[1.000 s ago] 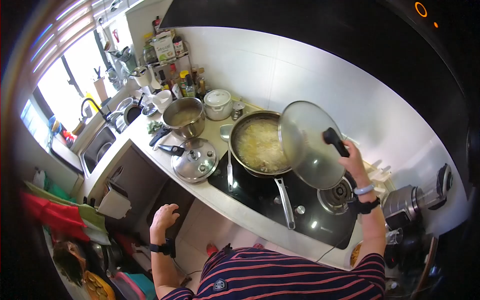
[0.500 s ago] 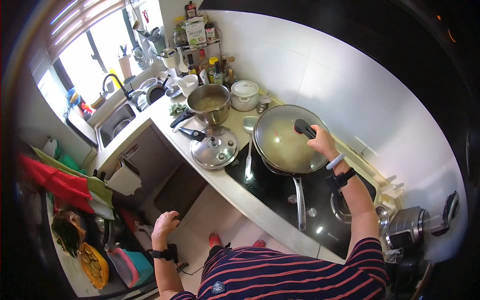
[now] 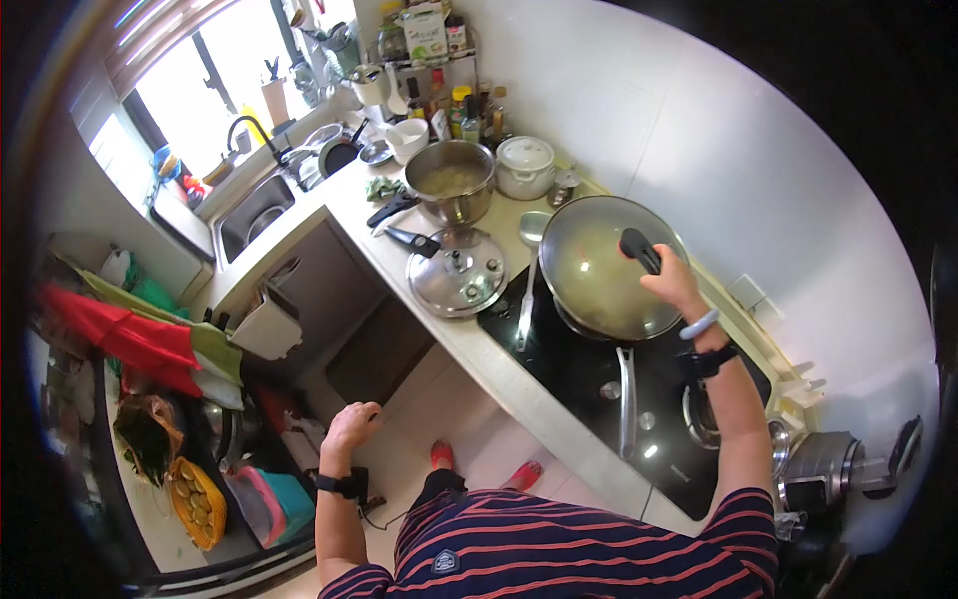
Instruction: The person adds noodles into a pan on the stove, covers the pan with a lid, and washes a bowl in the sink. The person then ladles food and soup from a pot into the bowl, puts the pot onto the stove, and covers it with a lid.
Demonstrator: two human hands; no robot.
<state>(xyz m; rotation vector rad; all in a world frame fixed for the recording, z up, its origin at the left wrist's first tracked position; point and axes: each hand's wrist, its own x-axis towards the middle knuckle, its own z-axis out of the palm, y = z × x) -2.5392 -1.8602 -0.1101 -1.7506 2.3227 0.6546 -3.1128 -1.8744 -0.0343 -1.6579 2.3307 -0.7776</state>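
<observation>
My right hand (image 3: 677,280) is closed round the upright black handle (image 3: 641,250) of a glass lid (image 3: 584,235). Beneath that steamed-up lid is a wok-like pan, its long metal handle (image 3: 627,399) pointing towards me; pale contents show dimly through the glass. A steel spatula (image 3: 529,290) lies left of the pan, its blade on the counter side. Low on the left, away from the counter, my left hand (image 3: 349,427) hangs with curled fingers. A small dark spot shows at its fingertips, too small to identify.
Left of the hob (image 3: 559,389) are a pressure cooker lid (image 3: 454,285), an open steel pot (image 3: 454,205) and a white lidded pot (image 3: 526,170). Bottles (image 3: 471,125) stand behind. A sink (image 3: 225,235) is at the far left, a steel appliance (image 3: 823,469) at right.
The camera view has shifted, so the counter and pans appear farther right. My right hand keeps its grip on the lid handle, and the lid stays over the pan.
</observation>
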